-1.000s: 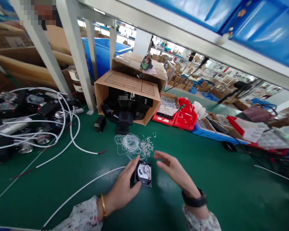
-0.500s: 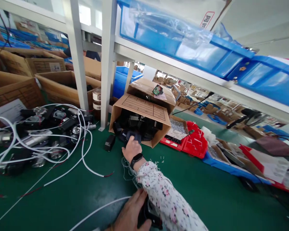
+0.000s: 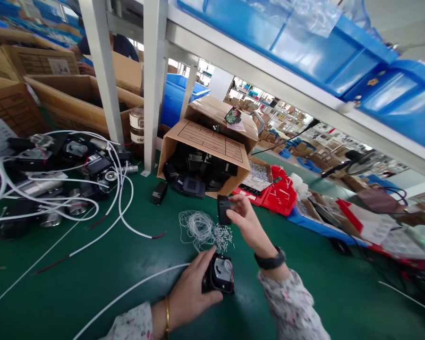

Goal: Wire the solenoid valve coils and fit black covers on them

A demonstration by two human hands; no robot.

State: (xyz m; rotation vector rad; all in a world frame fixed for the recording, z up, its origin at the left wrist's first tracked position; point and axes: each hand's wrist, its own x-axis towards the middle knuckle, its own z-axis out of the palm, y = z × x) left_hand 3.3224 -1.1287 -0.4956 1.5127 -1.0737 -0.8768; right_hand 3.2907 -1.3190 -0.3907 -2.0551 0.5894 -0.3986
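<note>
My left hand point(image 3: 189, 288) grips the left side of a black actuator housing point(image 3: 222, 273) on the green bench. The housing shows a metal plate and a round gear-like part on its upper side. A white cable point(image 3: 138, 285) runs toward my left hand; its end is hidden. My right hand point(image 3: 246, 219) pinches a small black plastic cover point(image 3: 224, 209), held up beyond the housing. Beneath it on the bench are a pile of small screws point(image 3: 222, 237) and a tangle of thin clear line point(image 3: 196, 226). Another black cover point(image 3: 159, 193) stands near the carton.
An open carton point(image 3: 212, 141) of black parts lies on its side ahead. To the left is a heap of motor units with white cables point(image 3: 56, 189). A red tray point(image 3: 281, 191) and a blue tray point(image 3: 322, 229) line the right; a shelf post point(image 3: 152, 94) rises behind.
My right hand has come back from the carton toward me and right, now with a black cover in it. My left hand and the housing show more fully. The view has shifted.
</note>
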